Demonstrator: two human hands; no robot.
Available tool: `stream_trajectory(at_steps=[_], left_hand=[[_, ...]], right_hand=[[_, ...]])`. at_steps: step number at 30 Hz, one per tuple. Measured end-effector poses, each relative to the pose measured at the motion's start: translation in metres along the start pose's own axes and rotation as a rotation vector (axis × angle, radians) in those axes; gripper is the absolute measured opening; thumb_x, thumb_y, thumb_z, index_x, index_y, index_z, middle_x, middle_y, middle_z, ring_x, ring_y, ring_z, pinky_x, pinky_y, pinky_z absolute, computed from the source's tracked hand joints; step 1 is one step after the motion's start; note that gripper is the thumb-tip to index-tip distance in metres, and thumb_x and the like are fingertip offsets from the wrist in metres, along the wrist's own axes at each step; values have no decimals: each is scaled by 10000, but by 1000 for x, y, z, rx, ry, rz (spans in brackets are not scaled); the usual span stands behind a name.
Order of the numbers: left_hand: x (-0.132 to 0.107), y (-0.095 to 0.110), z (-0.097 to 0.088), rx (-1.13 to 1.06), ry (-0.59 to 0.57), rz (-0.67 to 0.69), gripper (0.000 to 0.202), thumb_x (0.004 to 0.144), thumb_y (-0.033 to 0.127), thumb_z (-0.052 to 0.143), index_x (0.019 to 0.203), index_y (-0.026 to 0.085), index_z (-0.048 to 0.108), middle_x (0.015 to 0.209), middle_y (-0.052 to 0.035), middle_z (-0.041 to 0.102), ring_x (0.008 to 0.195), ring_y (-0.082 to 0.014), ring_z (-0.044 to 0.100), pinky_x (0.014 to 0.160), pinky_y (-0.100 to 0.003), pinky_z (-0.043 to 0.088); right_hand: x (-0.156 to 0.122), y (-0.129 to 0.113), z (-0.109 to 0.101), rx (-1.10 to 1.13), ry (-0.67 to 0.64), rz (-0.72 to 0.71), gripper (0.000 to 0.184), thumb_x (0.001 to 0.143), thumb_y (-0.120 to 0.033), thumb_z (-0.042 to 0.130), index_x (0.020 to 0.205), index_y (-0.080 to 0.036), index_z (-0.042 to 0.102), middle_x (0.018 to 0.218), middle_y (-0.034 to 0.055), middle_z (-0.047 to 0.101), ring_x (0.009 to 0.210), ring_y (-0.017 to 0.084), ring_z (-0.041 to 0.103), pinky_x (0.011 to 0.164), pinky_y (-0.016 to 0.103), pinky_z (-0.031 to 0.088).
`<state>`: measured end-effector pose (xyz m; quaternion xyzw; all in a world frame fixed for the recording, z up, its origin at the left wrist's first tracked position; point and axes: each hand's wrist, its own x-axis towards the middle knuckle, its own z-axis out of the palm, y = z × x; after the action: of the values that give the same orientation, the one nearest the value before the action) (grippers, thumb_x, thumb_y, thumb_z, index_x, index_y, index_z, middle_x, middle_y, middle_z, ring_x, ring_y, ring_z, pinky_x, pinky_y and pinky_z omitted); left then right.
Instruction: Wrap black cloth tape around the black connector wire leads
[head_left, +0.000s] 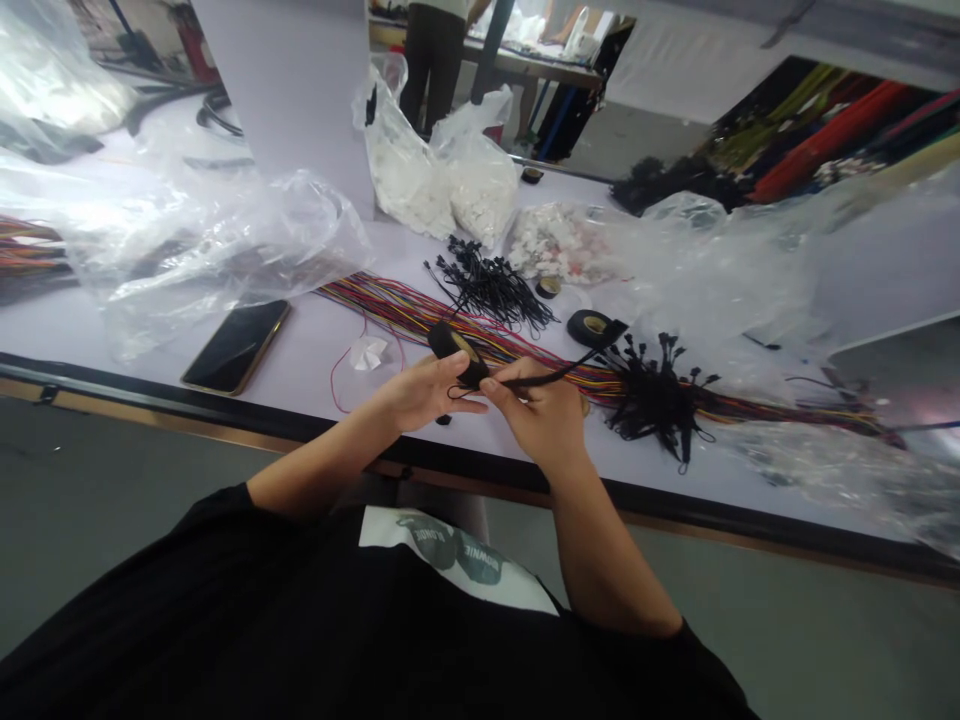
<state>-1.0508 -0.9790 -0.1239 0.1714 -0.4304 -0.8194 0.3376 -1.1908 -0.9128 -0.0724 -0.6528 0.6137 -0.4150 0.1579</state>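
My left hand (424,392) holds a roll of black tape (471,372) tilted up, its yellowish core facing right. My right hand (551,418) pinches a short black cable (559,374) close beside that roll. A thin dark loop shows at the left fingertips, and the cable's other end reaches up to the right, in front of a second black tape roll (589,327). Under and behind both hands runs a long bundle of coloured wires (397,308). Right of my right hand, a bunch of black connector leads (656,395) lies across the bundle.
Another pile of black leads (491,288) and a small tape roll (548,287) lie behind the hands. A phone (237,347) and crumpled white scrap (368,352) are on the left. Plastic bags of white parts (476,190) stand at the back; clear plastic (217,240) covers some wires.
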Motion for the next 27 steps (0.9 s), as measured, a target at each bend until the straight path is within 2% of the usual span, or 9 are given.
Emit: stream_trajectory(at_steps=[3, 6, 9, 11, 13, 15, 18, 22, 27], left_hand=[[0, -2, 5, 96, 71, 145, 491, 656, 626, 656, 877, 194, 586, 854, -65, 654, 848, -212, 635, 764, -380, 517], [-13, -4, 8, 398, 158, 343, 583, 608, 608, 710, 990, 189, 573, 967, -78, 632, 974, -240, 597, 875, -414, 486], [-30, -3, 5, 785, 23, 491, 828, 458, 514, 836, 1148, 194, 507, 1162, -119, 561, 1147, -294, 504, 1012, -474, 399], [-35, -2, 1, 919, -117, 517, 807, 465, 509, 837, 1139, 211, 509, 1225, -139, 518, 1205, -315, 456, 1042, -493, 367], [-33, -3, -1, 933, -123, 507, 588, 604, 495, 771, 1066, 214, 538, 1181, -130, 535, 1155, -282, 491, 990, -450, 418], [-26, -5, 0, 888, 11, 485, 356, 742, 416, 676, 996, 203, 548, 1034, -89, 577, 935, -194, 572, 819, -342, 492], [-16, -6, 6, 863, 179, 452, 128, 785, 275, 617, 843, 182, 550, 790, -5, 561, 632, -92, 504, 586, -222, 430], [-12, -3, 11, 968, 249, 467, 107, 758, 178, 616, 674, 173, 550, 666, 19, 548, 620, -94, 499, 589, -218, 395], [-14, 0, 13, 1024, 307, 480, 149, 765, 158, 605, 623, 173, 562, 641, 9, 577, 638, -109, 532, 623, -232, 406]], right_hand=[[0, 5, 2, 64, 37, 103, 187, 747, -356, 619, 630, -220, 567, 648, 12, 690, 642, 173, 635, 647, 307, 475], [1, 17, 7, 252, 84, 247, 236, 736, -411, 623, 636, -215, 536, 545, -10, 657, 562, 169, 632, 612, 306, 480], [3, 26, 9, 365, 113, 279, 257, 712, -421, 643, 617, -211, 529, 506, -26, 623, 503, 152, 599, 574, 293, 469], [3, 25, 7, 335, 108, 249, 235, 697, -392, 661, 601, -208, 550, 531, -23, 625, 541, 151, 601, 588, 291, 461], [3, 22, 5, 308, 88, 203, 202, 692, -354, 670, 596, -208, 569, 600, -13, 648, 606, 155, 610, 622, 298, 460], [3, 17, 4, 312, 53, 146, 172, 697, -324, 673, 606, -209, 582, 684, -6, 666, 673, 157, 617, 677, 311, 464], [4, 16, 5, 289, 43, 37, 176, 689, -300, 681, 588, -213, 567, 749, -2, 647, 760, 163, 612, 769, 337, 456], [2, 18, 12, 265, 118, 24, 242, 687, -331, 687, 563, -211, 517, 695, -19, 575, 713, 144, 573, 720, 310, 445], [-8, 12, 17, 368, -8, 259, 251, 746, -437, 641, 696, -211, 544, 516, -70, 514, 433, 97, 498, 488, 246, 412]])
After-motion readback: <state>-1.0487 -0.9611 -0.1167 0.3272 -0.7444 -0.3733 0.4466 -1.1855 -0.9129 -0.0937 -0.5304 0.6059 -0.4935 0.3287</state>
